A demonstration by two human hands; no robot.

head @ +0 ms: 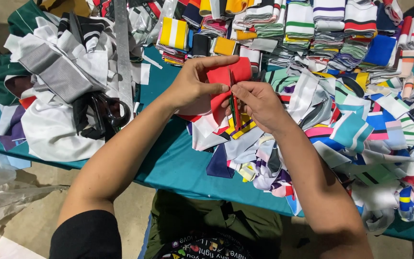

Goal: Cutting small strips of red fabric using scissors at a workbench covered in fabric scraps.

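Observation:
My left hand point(196, 82) pinches a red piece of knitted fabric point(226, 76) from the left, thumb and fingers closed on its edge. My right hand point(259, 103) grips the same red piece from the right, fingers curled over its lower edge, where a thin red, green and yellow strip point(235, 117) hangs down. Both hands hold the fabric just above the teal table cover point(168, 158), over a loose heap of striped fabric scraps point(350, 129).
Folded striped collars and cuffs are stacked in rows at the back point(312, 29). Black-handled scissors point(106, 112) lie on grey and white cloth pieces point(58, 76) at the left, beside a long metal ruler point(123, 52). A clear plastic bag point(1, 192) lies on the floor.

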